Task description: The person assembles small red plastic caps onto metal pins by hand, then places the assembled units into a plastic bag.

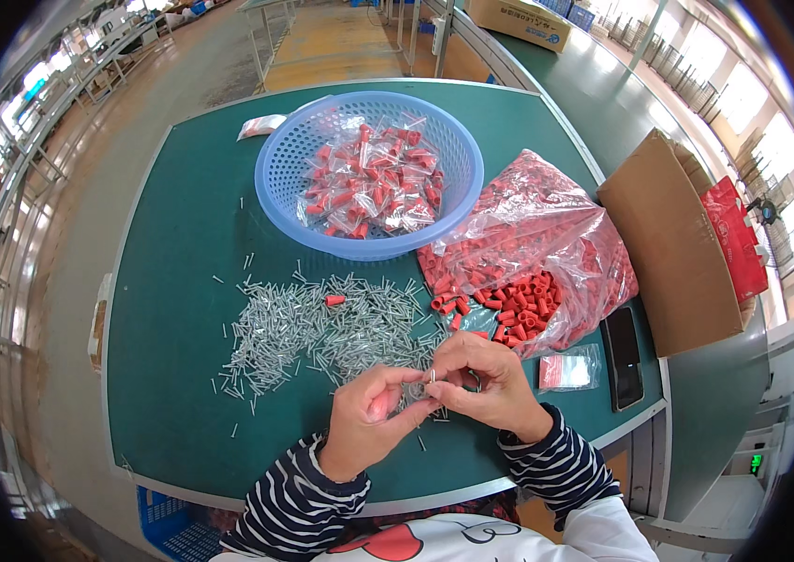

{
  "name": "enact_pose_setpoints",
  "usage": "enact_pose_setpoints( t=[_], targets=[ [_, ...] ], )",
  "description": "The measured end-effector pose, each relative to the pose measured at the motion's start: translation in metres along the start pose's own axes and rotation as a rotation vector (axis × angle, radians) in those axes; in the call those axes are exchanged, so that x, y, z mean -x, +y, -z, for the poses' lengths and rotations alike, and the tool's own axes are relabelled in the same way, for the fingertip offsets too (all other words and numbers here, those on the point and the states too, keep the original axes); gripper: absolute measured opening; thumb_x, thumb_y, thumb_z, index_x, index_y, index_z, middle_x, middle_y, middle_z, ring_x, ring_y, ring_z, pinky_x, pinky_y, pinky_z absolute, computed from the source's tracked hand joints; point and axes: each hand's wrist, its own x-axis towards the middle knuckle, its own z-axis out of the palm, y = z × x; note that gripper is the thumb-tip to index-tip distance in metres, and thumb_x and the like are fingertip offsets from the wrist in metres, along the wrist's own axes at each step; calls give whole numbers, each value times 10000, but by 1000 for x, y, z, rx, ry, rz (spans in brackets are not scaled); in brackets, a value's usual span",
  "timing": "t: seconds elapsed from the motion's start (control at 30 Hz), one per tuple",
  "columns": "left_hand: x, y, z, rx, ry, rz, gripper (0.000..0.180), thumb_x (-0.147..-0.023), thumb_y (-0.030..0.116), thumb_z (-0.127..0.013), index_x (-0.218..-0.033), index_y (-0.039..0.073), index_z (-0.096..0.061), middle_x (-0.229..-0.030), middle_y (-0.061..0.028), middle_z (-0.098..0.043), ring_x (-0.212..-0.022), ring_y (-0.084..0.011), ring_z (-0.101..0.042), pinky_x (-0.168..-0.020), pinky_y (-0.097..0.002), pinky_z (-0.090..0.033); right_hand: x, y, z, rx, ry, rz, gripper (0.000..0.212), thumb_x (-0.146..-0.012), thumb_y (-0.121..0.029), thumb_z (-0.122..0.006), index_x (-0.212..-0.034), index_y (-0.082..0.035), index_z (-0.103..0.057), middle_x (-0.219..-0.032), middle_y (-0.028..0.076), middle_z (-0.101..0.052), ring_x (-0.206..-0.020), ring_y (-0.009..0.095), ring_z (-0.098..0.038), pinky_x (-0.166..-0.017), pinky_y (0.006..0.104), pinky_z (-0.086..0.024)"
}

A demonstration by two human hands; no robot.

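My left hand (369, 420) and my right hand (489, 382) meet over the near edge of a screw pile. The left fingers are closed on a small clear plastic bag (408, 395), partly hidden by the fingers. A reddish patch shows inside that hand; I cannot tell what it is. My right thumb and fingers pinch a small silver screw (432, 377) at the bag. Loose silver screws (271, 337) spread across the green table, with one red cone-shaped cap (334, 300) on top. More red caps (523, 309) spill from a large clear bag (547, 220) beyond my right hand.
A blue perforated basket (275, 192) holds several small bags with red caps. To the right are small clear bags (570, 368), a black phone (622, 361) and an open cardboard box (669, 244). A white packet (261, 125) lies behind the basket. A blue crate (177, 525) sits below the table's near edge.
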Motion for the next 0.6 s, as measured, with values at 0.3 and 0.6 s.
enact_pose_setpoints(
  t=[0.3,0.6],
  targets=[
    [0,-2,1,-81,6,-4,352,-726,-34,-803,-1042,-11,-651,-739,44,-484,-620,-23,-364,-547,-187,-293,-2,-14,7,205,-15,121,213,-782,-39,-749,-994,-48,-730,-879,55,-648,-752,111,-577,-598,226,-453],
    [-3,0,11,-17,49,67,342,-734,-29,-797,-1043,-25,-652,-715,49,-443,-618,-29,-352,-552,-187,-273,1,-6,49,456,329,-12,144,-812,-10,-693,-955,-5,-703,-824,56,-636,-655,118,-558,-581,245,-427]
  ],
)
